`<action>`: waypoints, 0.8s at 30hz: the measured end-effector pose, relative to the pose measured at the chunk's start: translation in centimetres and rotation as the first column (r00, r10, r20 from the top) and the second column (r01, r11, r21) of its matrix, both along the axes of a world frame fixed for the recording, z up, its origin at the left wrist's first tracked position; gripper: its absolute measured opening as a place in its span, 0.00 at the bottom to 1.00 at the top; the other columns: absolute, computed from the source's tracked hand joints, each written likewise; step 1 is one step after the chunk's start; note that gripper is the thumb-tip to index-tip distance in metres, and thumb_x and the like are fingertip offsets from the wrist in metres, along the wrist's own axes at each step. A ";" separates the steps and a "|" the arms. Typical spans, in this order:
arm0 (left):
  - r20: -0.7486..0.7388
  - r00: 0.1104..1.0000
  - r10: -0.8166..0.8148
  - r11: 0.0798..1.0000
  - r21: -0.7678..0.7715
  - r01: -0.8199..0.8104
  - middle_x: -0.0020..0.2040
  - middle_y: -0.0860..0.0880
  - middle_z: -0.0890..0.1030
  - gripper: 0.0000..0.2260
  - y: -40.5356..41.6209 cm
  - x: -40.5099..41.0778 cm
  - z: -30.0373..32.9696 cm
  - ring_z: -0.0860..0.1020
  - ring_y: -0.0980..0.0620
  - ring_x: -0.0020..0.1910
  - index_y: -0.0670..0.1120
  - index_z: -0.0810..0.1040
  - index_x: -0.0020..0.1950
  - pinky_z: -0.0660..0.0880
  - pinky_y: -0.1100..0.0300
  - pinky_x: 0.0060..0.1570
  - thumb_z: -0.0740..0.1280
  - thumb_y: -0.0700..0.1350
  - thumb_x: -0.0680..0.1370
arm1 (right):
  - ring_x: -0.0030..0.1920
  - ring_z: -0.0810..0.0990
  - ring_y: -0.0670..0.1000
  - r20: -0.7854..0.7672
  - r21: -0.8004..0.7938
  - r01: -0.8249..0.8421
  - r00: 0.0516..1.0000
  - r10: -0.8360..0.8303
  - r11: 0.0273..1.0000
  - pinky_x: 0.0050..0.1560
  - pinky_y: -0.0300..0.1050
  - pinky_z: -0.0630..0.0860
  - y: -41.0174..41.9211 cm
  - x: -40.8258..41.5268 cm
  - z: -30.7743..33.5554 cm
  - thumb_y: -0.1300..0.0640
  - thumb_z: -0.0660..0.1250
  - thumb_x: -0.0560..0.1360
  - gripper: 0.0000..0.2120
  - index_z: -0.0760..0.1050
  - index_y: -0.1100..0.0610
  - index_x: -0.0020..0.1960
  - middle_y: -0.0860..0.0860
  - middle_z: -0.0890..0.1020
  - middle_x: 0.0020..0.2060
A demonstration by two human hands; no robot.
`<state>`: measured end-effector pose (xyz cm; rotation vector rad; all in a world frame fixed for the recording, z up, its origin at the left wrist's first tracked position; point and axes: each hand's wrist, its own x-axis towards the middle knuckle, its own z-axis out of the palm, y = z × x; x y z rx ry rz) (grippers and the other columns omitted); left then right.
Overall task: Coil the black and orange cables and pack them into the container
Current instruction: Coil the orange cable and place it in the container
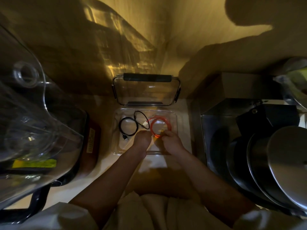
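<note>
Our forearms reach into the clear container (173, 117). Inside it, our left hand (141, 140) and right hand (171, 138) pinch the coiled orange cable (160, 129), it seems, in dim light; left lies the black cable (128, 128).

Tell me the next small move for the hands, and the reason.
Probably let go of the orange cable and draw both hands back. It already lies coiled inside the clear container beside the black cable, and the left hand and right hand grip its near edge. The lid stands open behind.
</note>
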<state>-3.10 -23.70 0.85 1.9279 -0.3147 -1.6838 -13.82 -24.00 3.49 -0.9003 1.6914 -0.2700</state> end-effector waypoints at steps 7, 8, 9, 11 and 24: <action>0.032 0.999 0.017 0.998 -0.056 -0.015 0.46 0.44 0.77 0.04 0.3 1.5 0.1 0.75 0.47 0.46 0.46 0.77 0.44 0.71 0.54 0.49 0.64 0.40 0.78 | 0.56 0.78 0.60 0.006 -0.003 0.013 1.000 -0.013 1.000 0.61 0.54 0.75 0.1 0.0 0.2 0.66 0.56 0.79 0.16 0.75 0.58 0.63 0.61 0.79 0.59; 0.050 0.999 0.020 0.997 -0.073 -0.016 0.48 0.43 0.78 0.04 0.4 1.9 0.0 0.76 0.45 0.48 0.46 0.78 0.45 0.72 0.53 0.51 0.64 0.41 0.78 | 0.57 0.78 0.60 0.011 -0.005 0.021 1.000 -0.021 1.000 0.60 0.53 0.75 0.0 -0.1 0.3 0.66 0.57 0.79 0.16 0.75 0.59 0.64 0.61 0.79 0.59; 0.063 0.998 0.022 0.996 -0.089 -0.017 0.50 0.43 0.79 0.04 0.5 2.3 -0.1 0.76 0.45 0.50 0.47 0.78 0.45 0.73 0.52 0.54 0.65 0.42 0.78 | 0.57 0.78 0.60 0.016 -0.011 0.020 1.000 -0.020 1.000 0.58 0.51 0.75 -0.1 -0.1 0.3 0.65 0.57 0.80 0.14 0.76 0.60 0.63 0.60 0.79 0.58; 0.099 0.994 0.034 0.994 -0.106 -0.024 0.52 0.44 0.80 0.05 0.7 3.3 -0.3 0.77 0.45 0.52 0.46 0.80 0.48 0.74 0.50 0.57 0.64 0.42 0.77 | 0.50 0.78 0.53 0.037 -0.037 0.018 0.999 -0.017 0.999 0.45 0.41 0.78 -0.2 -0.1 0.1 0.63 0.59 0.80 0.11 0.77 0.58 0.58 0.56 0.78 0.58; 0.470 0.855 -0.218 0.935 -0.150 0.321 0.54 0.44 0.81 0.11 1.8 5.5 -0.3 0.78 0.49 0.50 0.40 0.79 0.56 0.70 0.63 0.45 0.60 0.35 0.77 | 0.42 0.84 0.55 -0.043 -0.335 -0.150 0.989 0.144 0.930 0.48 0.54 0.82 -3.0 3.7 -1.2 0.57 0.71 0.75 0.04 0.82 0.56 0.49 0.54 0.85 0.40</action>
